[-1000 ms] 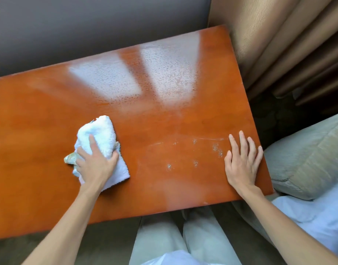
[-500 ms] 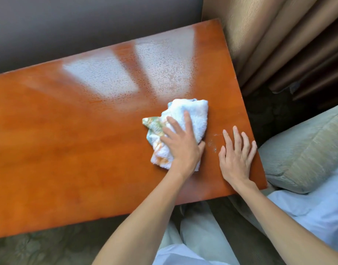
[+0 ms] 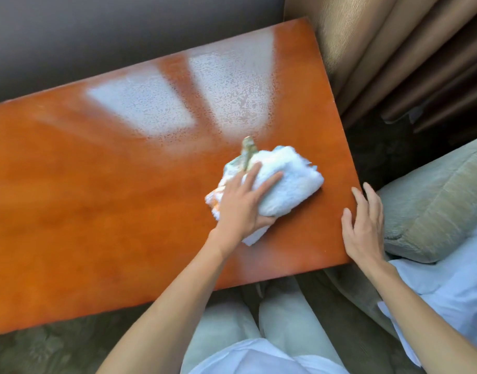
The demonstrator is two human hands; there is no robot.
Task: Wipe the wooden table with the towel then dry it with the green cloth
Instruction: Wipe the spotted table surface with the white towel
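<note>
The glossy wooden table [image 3: 102,201] fills the view, with fine droplets in the bright reflections at its far side. A bunched white towel [image 3: 288,184] lies near the table's right end; a greenish patterned corner [image 3: 247,150] of fabric sticks up from its far side. My left hand [image 3: 242,203] presses down on the towel with straight fingers on top and the thumb against its near side. My right hand [image 3: 363,225] rests flat at the table's right edge, fingers spread, holding nothing.
Beige curtains [image 3: 394,58] hang past the table's right far corner. A grey-green cushion [image 3: 434,201] and a white sheet [image 3: 453,287] lie to the right. A grey wall [image 3: 96,36] backs the table. My knees [image 3: 259,327] are below the near edge.
My left hand swept the towel from the table's left-middle to near its right end. My right hand slid from the tabletop to the right edge. The droplets near the right hand are gone.
</note>
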